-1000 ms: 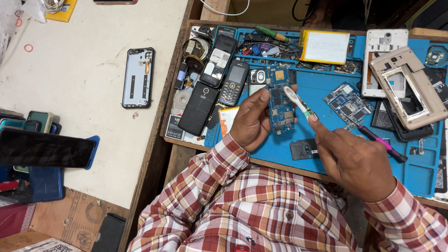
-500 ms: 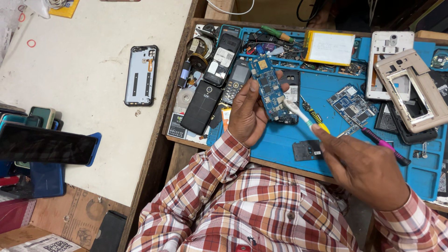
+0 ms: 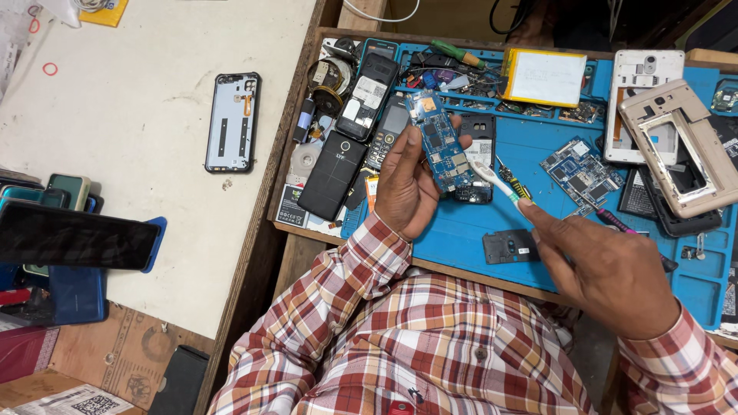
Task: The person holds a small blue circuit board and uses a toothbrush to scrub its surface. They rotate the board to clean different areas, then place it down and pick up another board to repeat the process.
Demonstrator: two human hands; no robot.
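Over blue repair mat (image 3: 469,230), left hand (image 3: 406,184) grasping blue circuit board (image 3: 438,142), right hand (image 3: 611,269) gripping toothbrush (image 3: 492,180).

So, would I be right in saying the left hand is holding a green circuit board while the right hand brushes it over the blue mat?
Not quite: the head view shows the circuit board in the left hand is blue, not green. The rest stands: the right hand puts a small white brush to it over the blue mat.
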